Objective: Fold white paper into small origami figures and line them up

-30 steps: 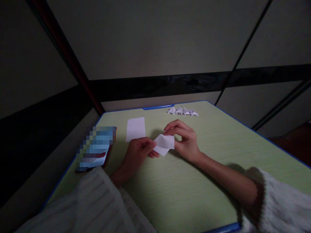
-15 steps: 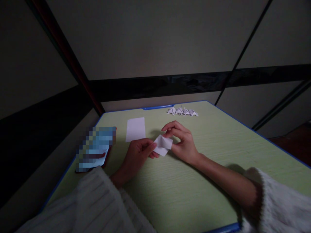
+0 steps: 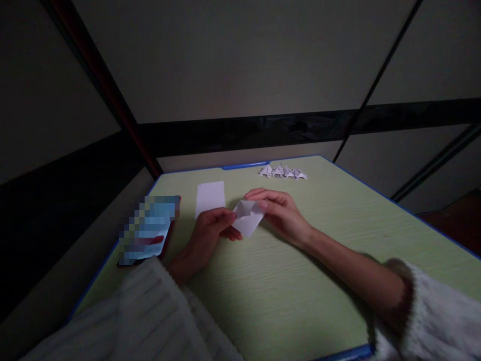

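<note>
A small folded piece of white paper (image 3: pixel 249 220) is held up between my two hands above the table, with an open pocket showing along its upper side. My left hand (image 3: pixel 212 228) pinches its left corner between thumb and fingers. On the other side, my right hand (image 3: pixel 281 213) grips the upper right corner, thumb in front and fingers behind. The right fingertips are partly hidden by the paper. Just beyond my left hand lies a flat white sheet of paper (image 3: pixel 210 197).
The pale green table (image 3: pixel 300 306) has a blue edge. Several folded white paper figures (image 3: pixel 282 172) stand in a row at its far side. A phone-like device with a lit, blurred screen (image 3: pixel 154 225) lies at the left. A panelled wall (image 3: pixel 240 65) rises behind.
My right thumb has come down onto the paper's right corner, and the right fingers have moved behind it. The paper has turned and its upper side now gapes into a pocket.
</note>
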Motion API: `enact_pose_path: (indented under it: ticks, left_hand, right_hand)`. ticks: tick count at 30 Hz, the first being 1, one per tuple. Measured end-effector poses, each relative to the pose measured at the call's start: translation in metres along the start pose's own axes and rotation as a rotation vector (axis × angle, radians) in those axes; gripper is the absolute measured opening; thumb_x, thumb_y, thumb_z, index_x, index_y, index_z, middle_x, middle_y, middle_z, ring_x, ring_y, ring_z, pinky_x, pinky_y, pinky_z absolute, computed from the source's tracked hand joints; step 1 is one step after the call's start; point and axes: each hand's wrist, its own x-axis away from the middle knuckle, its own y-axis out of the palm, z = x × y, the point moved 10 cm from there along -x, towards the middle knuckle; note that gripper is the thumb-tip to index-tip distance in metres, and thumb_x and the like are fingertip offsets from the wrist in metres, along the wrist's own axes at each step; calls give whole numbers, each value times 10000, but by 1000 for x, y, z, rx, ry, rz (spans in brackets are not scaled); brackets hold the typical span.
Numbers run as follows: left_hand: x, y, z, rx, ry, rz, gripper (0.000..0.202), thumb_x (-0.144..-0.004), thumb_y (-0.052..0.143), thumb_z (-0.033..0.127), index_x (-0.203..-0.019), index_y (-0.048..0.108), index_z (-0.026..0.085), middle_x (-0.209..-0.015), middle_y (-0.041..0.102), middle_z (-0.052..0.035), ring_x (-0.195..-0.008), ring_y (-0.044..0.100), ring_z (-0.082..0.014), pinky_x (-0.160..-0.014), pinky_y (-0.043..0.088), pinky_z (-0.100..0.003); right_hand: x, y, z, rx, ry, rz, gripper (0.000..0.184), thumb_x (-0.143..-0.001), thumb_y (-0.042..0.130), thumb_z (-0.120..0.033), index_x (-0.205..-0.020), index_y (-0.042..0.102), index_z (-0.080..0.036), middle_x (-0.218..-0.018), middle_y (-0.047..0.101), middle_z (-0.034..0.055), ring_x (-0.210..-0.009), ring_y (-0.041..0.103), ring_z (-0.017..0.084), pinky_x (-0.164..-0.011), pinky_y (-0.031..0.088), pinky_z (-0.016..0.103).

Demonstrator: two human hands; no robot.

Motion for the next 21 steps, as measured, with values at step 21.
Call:
enact_pose_path:
  ticks: [21]
  left_hand:
    - [2, 5, -9, 83, -74, -51, 52, -577, 594, 169, -546, 572, 134, -407, 572, 21, -361, 517, -89, -394, 373, -180]
  right_hand:
    - [16, 21, 51, -431, 551, -174, 111, -635, 600, -191, -609, 523, -115, -487, 499, -29, -401, 445, 31, -389, 354, 125]
